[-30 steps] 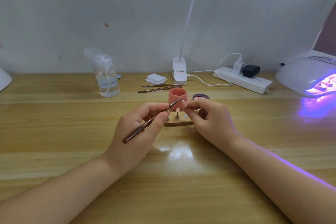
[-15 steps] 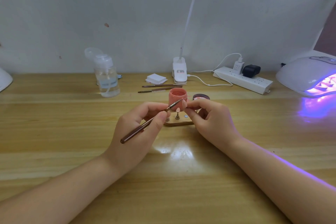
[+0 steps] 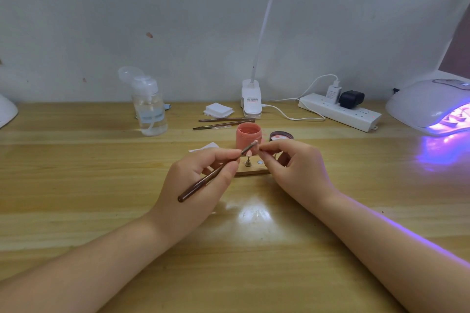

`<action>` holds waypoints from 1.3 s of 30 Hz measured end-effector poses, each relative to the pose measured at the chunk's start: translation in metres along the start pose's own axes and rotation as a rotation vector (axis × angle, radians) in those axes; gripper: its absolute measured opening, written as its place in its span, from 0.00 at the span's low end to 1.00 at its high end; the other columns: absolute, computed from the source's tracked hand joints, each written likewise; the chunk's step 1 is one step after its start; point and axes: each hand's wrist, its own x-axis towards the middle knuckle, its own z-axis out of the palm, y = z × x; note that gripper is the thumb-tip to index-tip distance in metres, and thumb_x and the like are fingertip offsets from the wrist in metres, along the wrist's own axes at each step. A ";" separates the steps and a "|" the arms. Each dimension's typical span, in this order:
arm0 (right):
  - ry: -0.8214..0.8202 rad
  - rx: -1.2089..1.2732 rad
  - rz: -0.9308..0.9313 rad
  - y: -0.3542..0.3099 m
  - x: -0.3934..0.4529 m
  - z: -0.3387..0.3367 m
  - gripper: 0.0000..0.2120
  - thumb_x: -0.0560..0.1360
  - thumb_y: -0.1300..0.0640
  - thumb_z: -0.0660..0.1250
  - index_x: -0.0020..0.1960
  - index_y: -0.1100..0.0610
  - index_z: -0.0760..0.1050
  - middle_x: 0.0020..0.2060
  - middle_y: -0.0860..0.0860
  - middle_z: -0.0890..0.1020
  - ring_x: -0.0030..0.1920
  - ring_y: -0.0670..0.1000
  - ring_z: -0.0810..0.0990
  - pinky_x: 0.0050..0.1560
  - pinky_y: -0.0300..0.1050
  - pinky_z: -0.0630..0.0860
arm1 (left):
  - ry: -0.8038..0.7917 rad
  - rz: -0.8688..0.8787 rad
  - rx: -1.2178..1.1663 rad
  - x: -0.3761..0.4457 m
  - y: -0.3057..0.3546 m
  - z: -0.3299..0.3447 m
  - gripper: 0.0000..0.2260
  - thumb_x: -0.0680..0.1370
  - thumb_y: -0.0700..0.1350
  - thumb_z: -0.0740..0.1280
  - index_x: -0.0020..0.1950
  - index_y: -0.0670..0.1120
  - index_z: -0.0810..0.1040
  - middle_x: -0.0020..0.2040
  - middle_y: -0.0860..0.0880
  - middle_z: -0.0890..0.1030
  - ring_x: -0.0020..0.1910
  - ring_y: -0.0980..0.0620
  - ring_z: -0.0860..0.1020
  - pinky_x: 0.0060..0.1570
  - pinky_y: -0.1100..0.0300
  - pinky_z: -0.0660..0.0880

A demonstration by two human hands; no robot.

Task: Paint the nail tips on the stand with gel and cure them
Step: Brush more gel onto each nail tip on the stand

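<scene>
My left hand [image 3: 201, 180] grips a brown gel brush [image 3: 216, 173] like a pen, its bristle end up against a small nail tip [image 3: 256, 144]. My right hand [image 3: 292, 168] pinches that nail tip by its peg, just above the wooden stand [image 3: 251, 172]. One metal peg with a nail tip [image 3: 248, 159] stands on the stand between my hands. Right behind them sits an open pink gel jar [image 3: 248, 134], with its dark lid [image 3: 281, 135] lying to the right. The curing lamp [image 3: 429, 104] glows purple at the far right.
A clear pump bottle [image 3: 150, 107] stands at the back left. Two spare brushes [image 3: 223, 122], a stack of white pads [image 3: 218, 110], a white clip lamp base [image 3: 251, 99] and a power strip [image 3: 340, 111] with cables line the back of the wooden table.
The brush handle has dipped a little and its tip has slid slightly along the nail tip. Both hands stay in nearly the same place.
</scene>
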 end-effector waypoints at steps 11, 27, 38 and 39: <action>-0.003 0.018 -0.011 0.003 0.000 0.002 0.04 0.73 0.61 0.73 0.45 0.52 0.84 0.33 0.48 0.82 0.28 0.48 0.72 0.34 0.39 0.70 | 0.022 -0.034 -0.091 -0.001 -0.001 -0.001 0.07 0.76 0.45 0.67 0.51 0.49 0.82 0.45 0.53 0.86 0.48 0.54 0.83 0.49 0.65 0.76; -0.044 0.123 0.010 0.000 0.001 0.000 0.03 0.75 0.58 0.71 0.45 0.56 0.84 0.30 0.55 0.79 0.26 0.48 0.67 0.33 0.38 0.64 | -0.004 -0.088 -0.184 -0.001 -0.003 0.000 0.05 0.77 0.43 0.66 0.48 0.46 0.81 0.42 0.49 0.85 0.42 0.59 0.81 0.46 0.67 0.75; -0.021 0.057 0.002 0.005 0.003 0.004 0.03 0.75 0.58 0.71 0.44 0.54 0.83 0.33 0.47 0.81 0.28 0.49 0.71 0.33 0.40 0.69 | 0.194 -0.150 -0.048 0.040 0.012 -0.008 0.08 0.76 0.40 0.69 0.42 0.52 0.83 0.34 0.57 0.83 0.34 0.65 0.78 0.32 0.73 0.71; -0.023 0.051 -0.004 0.006 0.003 0.005 0.03 0.75 0.59 0.71 0.44 0.54 0.83 0.34 0.47 0.81 0.28 0.48 0.71 0.34 0.41 0.70 | 0.186 -0.159 -0.008 0.048 0.015 -0.009 0.08 0.76 0.40 0.69 0.41 0.52 0.83 0.34 0.56 0.83 0.33 0.63 0.78 0.32 0.71 0.72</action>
